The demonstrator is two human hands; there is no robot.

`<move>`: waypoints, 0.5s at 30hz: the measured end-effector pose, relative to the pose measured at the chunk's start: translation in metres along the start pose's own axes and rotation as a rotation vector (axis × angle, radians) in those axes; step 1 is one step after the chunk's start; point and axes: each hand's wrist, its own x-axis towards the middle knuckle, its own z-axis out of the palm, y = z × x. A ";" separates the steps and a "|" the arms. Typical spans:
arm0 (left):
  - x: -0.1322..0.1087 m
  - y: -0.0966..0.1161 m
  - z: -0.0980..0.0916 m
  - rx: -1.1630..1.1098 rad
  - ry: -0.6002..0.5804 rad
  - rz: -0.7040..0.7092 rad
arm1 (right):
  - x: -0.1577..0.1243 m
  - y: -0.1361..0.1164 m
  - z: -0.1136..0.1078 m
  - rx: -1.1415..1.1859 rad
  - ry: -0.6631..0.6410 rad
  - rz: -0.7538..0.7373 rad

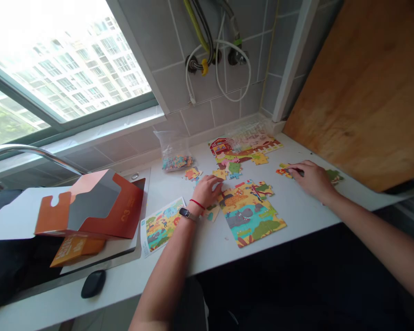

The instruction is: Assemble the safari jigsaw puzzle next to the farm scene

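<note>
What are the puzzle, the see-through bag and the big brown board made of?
The jigsaw puzzle looks like printed cardboard: flat, thin pieces with a smooth coated face. The see-through bag looks like thin clear plastic, crinkled and slightly shiny. The brown board looks like bare wood, maybe plywood, because it shows grain and dark marks with no paint.

Passage: a strip of white worktop (290, 216) runs between the jigsaw puzzle (250, 216) and the right hand (312, 180).
Left obstacle: an orange cardboard box (96, 204) stands beyond the left hand (207, 191).
Far obstacle: a tiled wall (207, 115) edges the worktop.
Right obstacle: a wooden board (362, 92) rises past the right hand.
</note>
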 end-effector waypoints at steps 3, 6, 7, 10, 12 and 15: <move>-0.004 -0.011 -0.019 -0.007 0.137 -0.026 | -0.006 -0.005 0.002 0.006 0.088 -0.042; -0.008 -0.029 -0.035 0.005 0.311 -0.118 | -0.011 -0.008 -0.003 0.122 0.197 -0.082; -0.009 -0.034 -0.038 0.007 0.347 -0.146 | -0.013 -0.009 -0.006 0.155 0.249 -0.091; -0.011 -0.046 -0.040 0.006 0.396 -0.204 | -0.021 -0.009 -0.014 0.207 0.369 -0.092; -0.012 -0.047 -0.040 0.011 0.405 -0.228 | -0.026 -0.010 -0.017 0.216 0.397 -0.086; -0.013 -0.039 -0.047 0.020 0.391 -0.245 | -0.031 -0.012 -0.019 0.226 0.405 -0.111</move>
